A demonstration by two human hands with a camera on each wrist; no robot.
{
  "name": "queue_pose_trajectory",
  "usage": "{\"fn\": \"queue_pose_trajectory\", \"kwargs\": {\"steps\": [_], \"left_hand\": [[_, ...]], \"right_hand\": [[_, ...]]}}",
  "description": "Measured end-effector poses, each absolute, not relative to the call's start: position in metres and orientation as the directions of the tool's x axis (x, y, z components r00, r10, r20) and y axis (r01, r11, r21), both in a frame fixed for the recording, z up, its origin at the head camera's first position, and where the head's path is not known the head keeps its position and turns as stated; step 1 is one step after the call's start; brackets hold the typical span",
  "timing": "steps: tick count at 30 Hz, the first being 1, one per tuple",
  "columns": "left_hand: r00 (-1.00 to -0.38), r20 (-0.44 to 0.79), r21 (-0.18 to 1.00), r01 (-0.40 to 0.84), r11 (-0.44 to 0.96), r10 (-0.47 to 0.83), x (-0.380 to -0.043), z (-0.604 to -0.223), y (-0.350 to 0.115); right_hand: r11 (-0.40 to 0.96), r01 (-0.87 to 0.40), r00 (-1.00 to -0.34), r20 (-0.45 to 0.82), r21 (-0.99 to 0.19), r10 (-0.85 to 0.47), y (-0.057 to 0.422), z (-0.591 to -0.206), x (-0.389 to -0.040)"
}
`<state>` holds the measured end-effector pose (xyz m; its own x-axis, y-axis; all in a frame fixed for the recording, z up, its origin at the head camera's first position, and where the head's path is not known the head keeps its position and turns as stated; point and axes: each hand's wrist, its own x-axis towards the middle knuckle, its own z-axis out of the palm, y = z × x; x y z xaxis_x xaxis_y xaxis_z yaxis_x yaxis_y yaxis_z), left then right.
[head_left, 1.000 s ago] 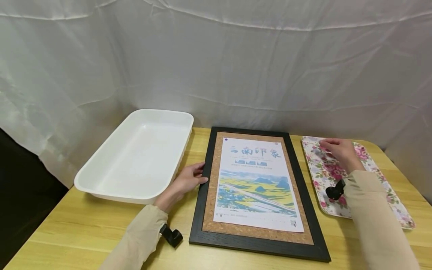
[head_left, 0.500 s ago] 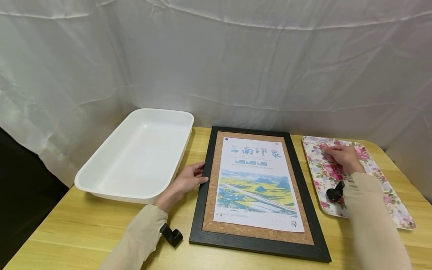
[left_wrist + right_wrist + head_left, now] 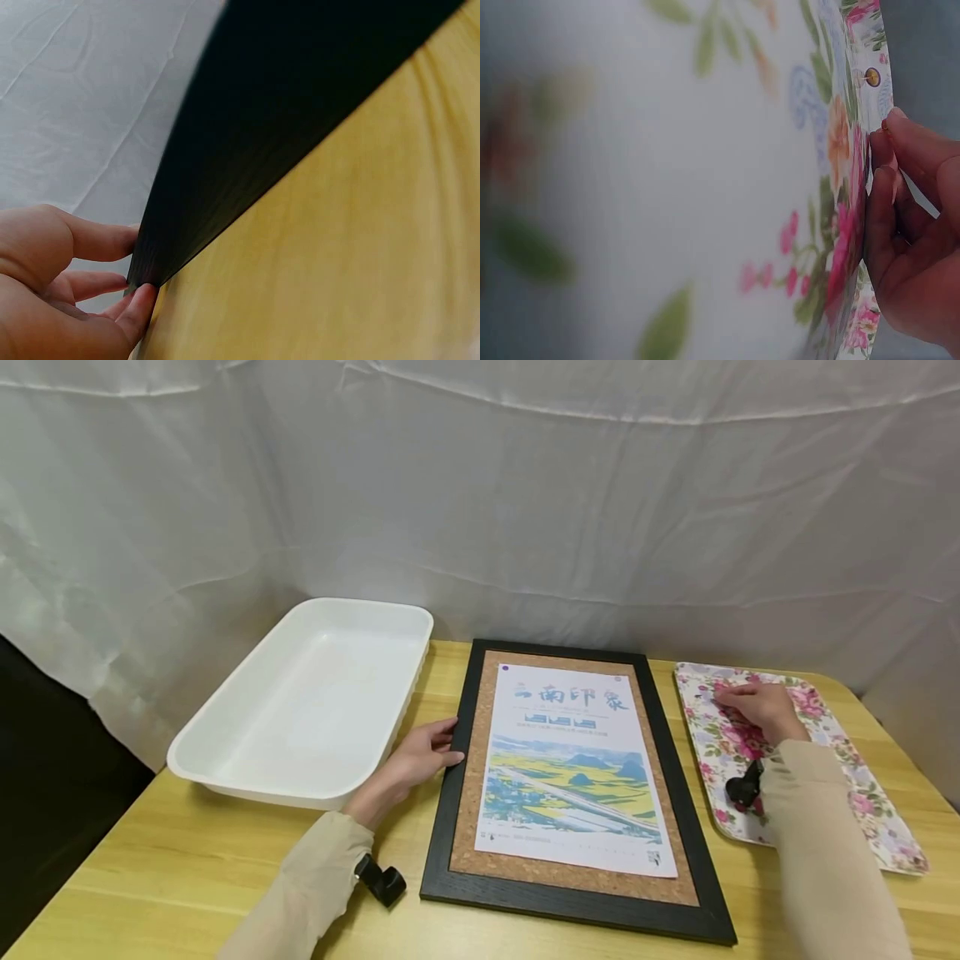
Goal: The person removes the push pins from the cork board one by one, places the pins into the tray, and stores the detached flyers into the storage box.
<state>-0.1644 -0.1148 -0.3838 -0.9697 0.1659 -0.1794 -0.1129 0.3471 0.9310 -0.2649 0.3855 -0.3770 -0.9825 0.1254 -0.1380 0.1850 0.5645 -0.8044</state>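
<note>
A black-framed cork board lies flat on the table with a printed landscape poster on it. A purple thumbtack sits at the poster's top left corner and a paler one at its top right. My left hand touches the frame's left side with thumb and fingertips. Over the floral tray on the right, my right hand pinches a small red thumbtack between thumb and finger, mostly hidden by them. A purple-and-gold thumbtack lies on the tray just beyond the fingertips.
A deep white plastic bin stands at the back left, beside the left forearm. Grey cloth hangs behind the wooden table. Black wrist cameras are strapped to both wrists.
The right hand has shifted slightly toward me and right over the tray, its fingers drawing closer together. The left hand and the cork board stay in place.
</note>
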Motion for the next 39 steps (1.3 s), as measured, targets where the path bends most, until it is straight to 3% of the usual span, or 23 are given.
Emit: {"fn": "queue_pose_trajectory", "kwargs": {"steps": [15, 29, 39], "left_hand": [[-0.967, -0.187, 0.932, -0.118, 0.343, 0.175, -0.165, -0.384, -0.115], [-0.968, -0.181, 0.932, -0.113, 0.344, 0.172, -0.165, -0.384, -0.115], [-0.969, -0.174, 0.936, -0.107, 0.334, 0.177, -0.165, -0.385, -0.115]], "right_hand": [[0.635, 0.206, -0.978, -0.142, -0.745, 0.151, 0.386, -0.378, -0.266], [0.605, 0.23, -0.973, -0.174, -0.762, 0.151, 0.386, -0.376, -0.267], [0.361, 0.378, -0.924, -0.319, -0.853, 0.213, 0.386, -0.366, -0.262]]}}
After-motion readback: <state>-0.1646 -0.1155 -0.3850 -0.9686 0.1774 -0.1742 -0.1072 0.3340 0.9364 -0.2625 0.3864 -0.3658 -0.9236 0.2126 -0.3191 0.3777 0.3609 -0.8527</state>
